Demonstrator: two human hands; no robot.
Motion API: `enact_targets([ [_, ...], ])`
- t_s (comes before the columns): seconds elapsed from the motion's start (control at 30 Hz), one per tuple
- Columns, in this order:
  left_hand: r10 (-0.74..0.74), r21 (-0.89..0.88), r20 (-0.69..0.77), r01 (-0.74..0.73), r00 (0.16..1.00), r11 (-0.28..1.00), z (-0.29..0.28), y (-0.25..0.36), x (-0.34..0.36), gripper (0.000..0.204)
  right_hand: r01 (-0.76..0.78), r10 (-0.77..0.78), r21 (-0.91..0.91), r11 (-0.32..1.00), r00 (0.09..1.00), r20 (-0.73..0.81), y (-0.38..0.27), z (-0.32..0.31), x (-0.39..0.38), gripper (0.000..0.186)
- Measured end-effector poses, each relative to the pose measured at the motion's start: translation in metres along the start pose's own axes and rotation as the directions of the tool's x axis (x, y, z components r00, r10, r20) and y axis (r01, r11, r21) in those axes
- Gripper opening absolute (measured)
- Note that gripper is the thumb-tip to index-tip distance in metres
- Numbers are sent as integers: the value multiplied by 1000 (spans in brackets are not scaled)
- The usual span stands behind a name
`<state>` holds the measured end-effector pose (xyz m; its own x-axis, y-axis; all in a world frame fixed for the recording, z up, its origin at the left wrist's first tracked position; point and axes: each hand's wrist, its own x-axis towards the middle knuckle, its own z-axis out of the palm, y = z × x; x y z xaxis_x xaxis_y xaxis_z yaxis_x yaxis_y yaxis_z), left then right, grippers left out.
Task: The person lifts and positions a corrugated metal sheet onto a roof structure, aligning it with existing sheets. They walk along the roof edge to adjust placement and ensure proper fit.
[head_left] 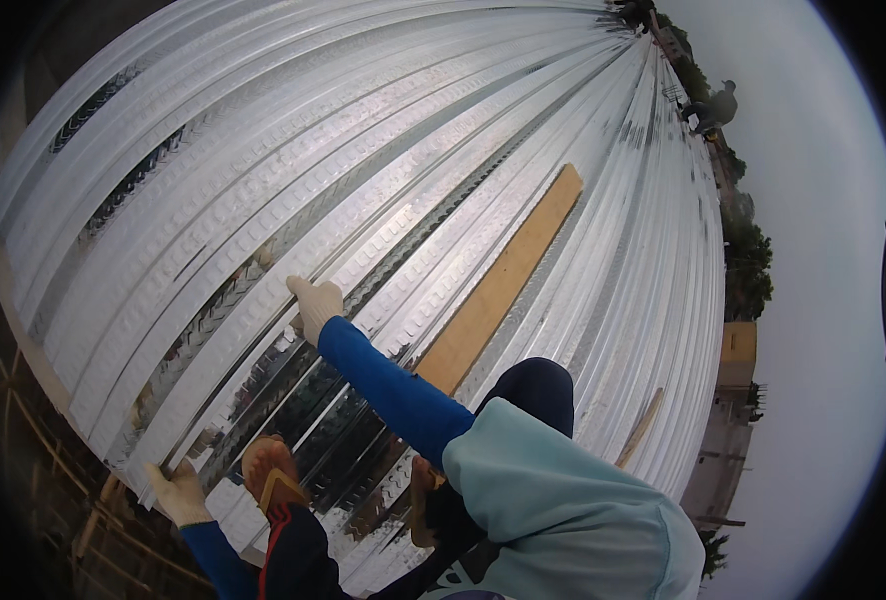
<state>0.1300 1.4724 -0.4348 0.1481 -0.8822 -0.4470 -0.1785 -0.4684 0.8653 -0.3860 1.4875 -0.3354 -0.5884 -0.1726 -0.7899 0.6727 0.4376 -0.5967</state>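
Ribbed, shiny metal roofing sheets (403, 140) spread out around me. My left hand (178, 495), in a pale knitted glove, is closed on the sheets' lower edge at the lower left. Farther up along the same rib, my right hand (315, 306), gloved alike, has its fingers closed over the raised sheet edge. Both arms wear blue sleeves. Between the hands and my body lies a mirror-like stretch of sheet (308, 430). My sandalled foot (271, 475) rests on it, near the left hand.
A wooden plank (503, 285) lies along the ribs to the right of my right arm. A thin wood strip (641, 428) lies farther right. Beyond the lower-left roof edge stand bamboo poles (53, 450). One person (713, 108) crouches at the far edge; another (635, 14) is farther off.
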Motion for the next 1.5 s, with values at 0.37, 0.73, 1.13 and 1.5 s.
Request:
enact_targets([
  [0.37,-520,-764,-73,288,851,578,61,89,-43,39,-39,70,-140,989,972,226,20,-12,18,49],
  [0.73,-580,-722,-130,324,804,611,77,94,-65,43,777,-226,-543,318,619,752,29,-56,60,62],
  [1.13,-618,-655,-133,399,775,642,69,82,-63,47,755,-151,-491,435,598,787,33,-57,86,59],
  [1.5,83,549,-425,183,901,816,-34,148,-41,67,864,-185,-496,91,504,844,14,-53,60,65],
])
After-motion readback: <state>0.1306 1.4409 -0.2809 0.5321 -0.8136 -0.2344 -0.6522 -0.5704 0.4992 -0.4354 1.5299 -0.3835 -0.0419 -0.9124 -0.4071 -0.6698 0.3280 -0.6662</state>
